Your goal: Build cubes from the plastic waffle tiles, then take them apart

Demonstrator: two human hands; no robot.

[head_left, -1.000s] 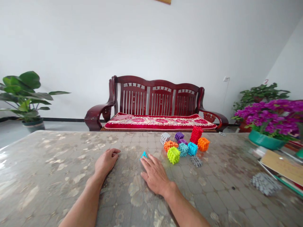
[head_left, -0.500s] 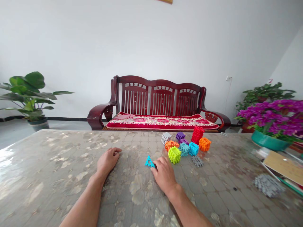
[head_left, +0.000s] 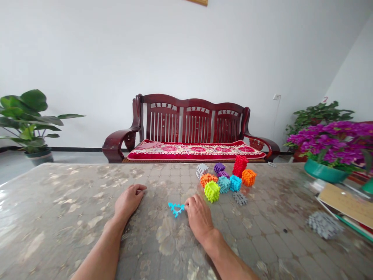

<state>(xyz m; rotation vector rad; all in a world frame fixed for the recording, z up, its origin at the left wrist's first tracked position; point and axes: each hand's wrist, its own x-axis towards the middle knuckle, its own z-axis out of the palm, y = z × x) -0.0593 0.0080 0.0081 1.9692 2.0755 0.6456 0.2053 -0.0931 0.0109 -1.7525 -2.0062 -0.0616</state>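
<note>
A flat blue triangular interlocking piece (head_left: 176, 209) with toothed edges and a hole in its middle has its right corner at the fingertips of my right hand (head_left: 199, 216). The thumb and index finger pinch that corner; the other fingers curl beside them. My left hand (head_left: 129, 200) rests on the tabletop with nothing visible in it, its fingers loosely bent and the thumb a little apart. Just beyond my right hand stands a lime-green block (head_left: 212, 191) built of similar toothed pieces. A flat grey toothed piece (head_left: 239, 198) lies to its right.
Behind the green block cluster orange (head_left: 208, 179), teal (head_left: 223, 184), blue (head_left: 235, 182), purple (head_left: 219, 168) and red (head_left: 240, 166) blocks. A grey pile of pieces (head_left: 324, 224), a cardboard-coloured sheet (head_left: 346, 200) and a flower pot (head_left: 325, 172) occupy the table's right side.
The blue triangular piece has turned in my right hand: one point was up, and now one points down toward me. My left hand stays on the table. The view has shifted slightly.
</note>
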